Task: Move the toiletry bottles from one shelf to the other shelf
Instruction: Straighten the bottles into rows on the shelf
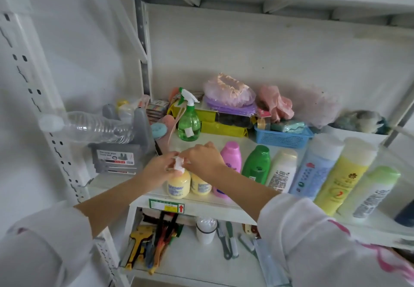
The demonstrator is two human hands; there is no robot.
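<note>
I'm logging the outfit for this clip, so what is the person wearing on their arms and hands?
Both hands, left hand and right hand, are bare: no gloves, rings or watch visible. Both arms have loose white sleeves pushed up the forearms. The right sleeve carries pink markings; the left sleeve shows a faint reddish mark.

— What does the person wear?
— White long sleeves, pushed up to bare forearms; the right sleeve [318, 237] carries pink markings, the left sleeve [42, 242] a faint dark fleck.
</note>
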